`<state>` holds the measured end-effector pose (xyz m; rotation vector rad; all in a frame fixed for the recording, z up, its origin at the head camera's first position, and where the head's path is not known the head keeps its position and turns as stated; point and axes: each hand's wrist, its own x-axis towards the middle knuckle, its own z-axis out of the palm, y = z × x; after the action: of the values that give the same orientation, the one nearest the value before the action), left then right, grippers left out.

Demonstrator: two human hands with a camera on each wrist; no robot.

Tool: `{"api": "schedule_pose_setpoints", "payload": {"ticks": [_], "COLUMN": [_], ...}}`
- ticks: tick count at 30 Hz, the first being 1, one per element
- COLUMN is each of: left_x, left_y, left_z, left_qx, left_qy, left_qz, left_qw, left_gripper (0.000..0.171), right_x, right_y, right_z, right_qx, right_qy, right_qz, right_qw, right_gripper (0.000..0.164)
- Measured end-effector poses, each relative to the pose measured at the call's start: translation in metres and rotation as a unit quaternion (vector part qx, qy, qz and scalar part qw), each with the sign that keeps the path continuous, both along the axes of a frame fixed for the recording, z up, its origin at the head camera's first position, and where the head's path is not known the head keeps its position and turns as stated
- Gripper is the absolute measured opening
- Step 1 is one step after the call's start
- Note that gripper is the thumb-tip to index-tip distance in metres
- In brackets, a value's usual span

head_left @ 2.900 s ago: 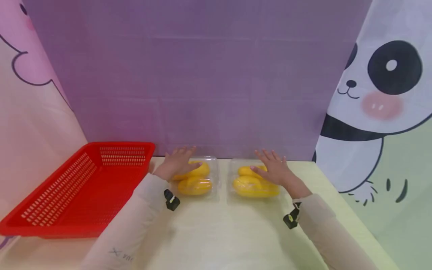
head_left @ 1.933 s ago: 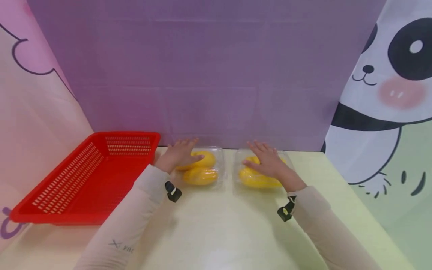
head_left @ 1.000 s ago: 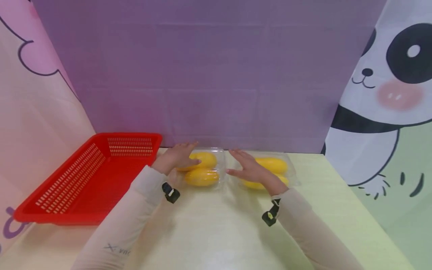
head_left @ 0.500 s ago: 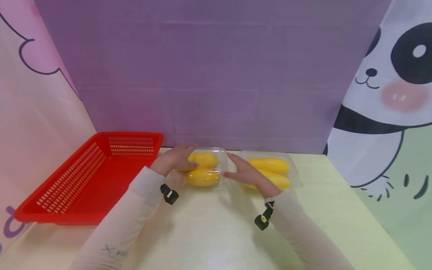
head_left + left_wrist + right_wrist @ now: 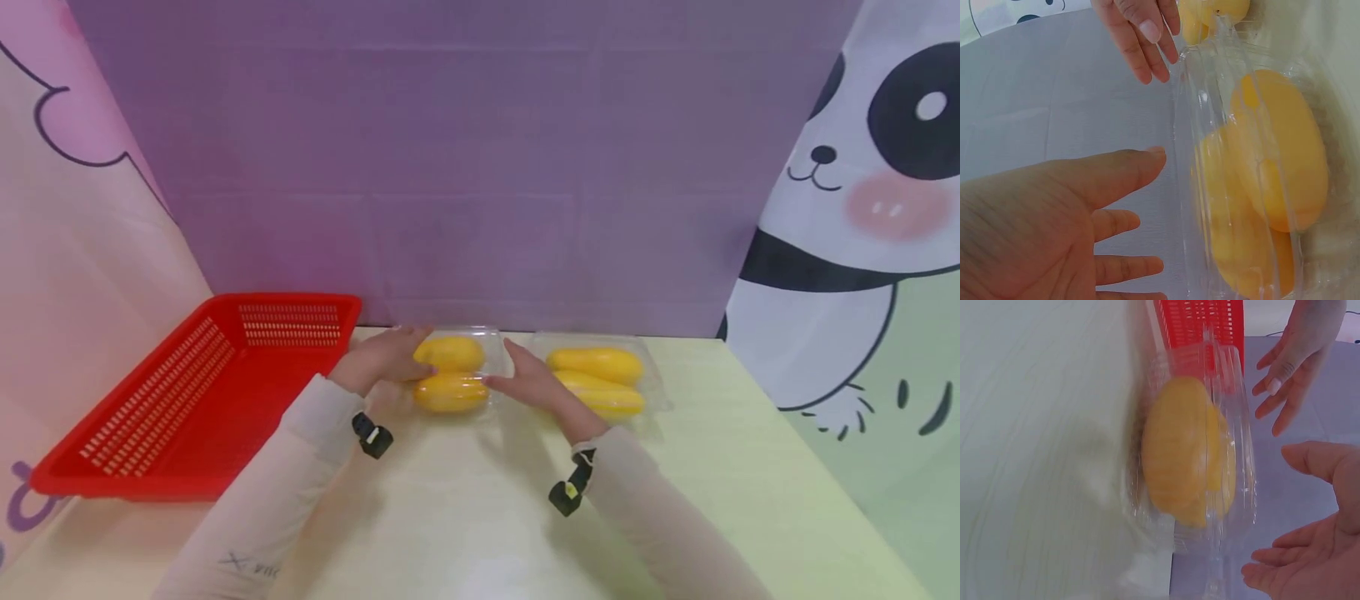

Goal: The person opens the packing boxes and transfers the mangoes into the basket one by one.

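Note:
Two clear plastic clamshell boxes stand side by side at the table's back. The left box holds yellow oval fruits, their kind unclear; the right box holds longer yellow ones. My left hand is at the left box's left side, fingers fairly straight. At that box's right side is my right hand, thumb and fingers spread apart. In the right wrist view, the right palm hovers above the box lid with a gap. The left wrist view also shows the left thumb apart from the lid.
A red perforated plastic basket stands on the left of the table, close to the left forearm. Behind the boxes rises a purple backdrop. A panda-printed sheet hangs at the right.
My right hand has moved left, from over the right box to the right side of the left box. My left hand has shifted slightly left and lower. The fruit boxes stay put.

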<state>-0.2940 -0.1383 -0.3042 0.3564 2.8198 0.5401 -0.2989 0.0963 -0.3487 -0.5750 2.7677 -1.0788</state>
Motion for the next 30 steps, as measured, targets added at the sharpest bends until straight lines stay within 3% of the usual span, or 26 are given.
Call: {"api": "schedule_pose_setpoints", "payload": {"ticks": [6,13,20,24,30], "left_x": [-0.001,0.001,0.002,0.004,0.009], "left_y": [-0.002,-0.003,-0.004,-0.006,-0.010], "left_z": [-0.004,-0.005,-0.011,-0.013,-0.013], "left_qx": [-0.005,-0.004,-0.005,-0.010,-0.026], "left_qy": [-0.020,-0.039,-0.033,-0.028,-0.015], "left_qz": [0.002,0.011,0.010,0.018,-0.007], "left_qw": [0.9998,0.9992,0.9994,0.9994,0.9995], "left_gripper": [0.075,0.074,0.072,0.074,0.074], "right_x": [0.008,0.011,0.016,0.018,0.020], "right_y": [-0.011,-0.018,-0.023,-0.025,-0.027], "right_z": [-0.001,-0.014,-0.026,-0.028,-0.030], "right_qx": [-0.028,-0.030,-0.026,-0.044,-0.070], "right_qy": [-0.022,-0.037,-0.010,-0.023,-0.048], "right_qz": [-0.035,-0.077,-0.091,-0.104,-0.125], "right_qw": [0.999,0.996,0.995,0.993,0.989], "right_gripper": [0.081,0.083,0.083,0.085,0.087]}}
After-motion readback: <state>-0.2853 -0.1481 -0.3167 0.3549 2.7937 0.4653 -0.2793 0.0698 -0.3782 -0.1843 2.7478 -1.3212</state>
